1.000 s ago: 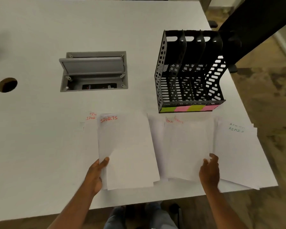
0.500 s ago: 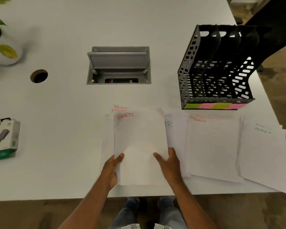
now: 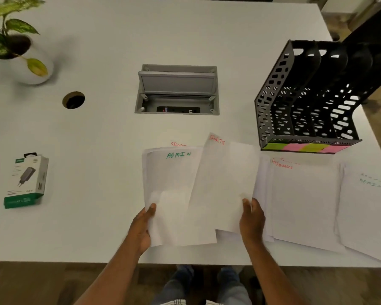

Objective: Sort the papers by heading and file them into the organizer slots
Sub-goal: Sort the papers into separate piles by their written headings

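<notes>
My left hand point(image 3: 142, 227) grips the bottom left corner of a stack of papers point(image 3: 172, 194) whose top sheet reads ADMIN in green. My right hand point(image 3: 251, 219) holds a sheet headed SPORTS point(image 3: 226, 183) in red, tilted to the right over that stack. Another SPORTS heading peeks out behind the stack. A pile headed FINANCE point(image 3: 304, 201) lies to the right, and an ADMIN pile point(image 3: 365, 212) lies at the far right. The black mesh organizer point(image 3: 273, 102) stands at the back right, its several slots holding nothing, with green and pink labels along its front.
A grey cable box point(image 3: 177, 89) with its lid up is set into the white table point(image 3: 97, 133). A round cable hole point(image 3: 73, 100), a potted plant point(image 3: 15, 47) and a boxed charger point(image 3: 26, 180) are on the left. A dark chair stands behind the organizer.
My right hand came from the right pile to the held stack and pulled the SPORTS sheet off to the right, uncovering an ADMIN sheet. The view has swung left.
</notes>
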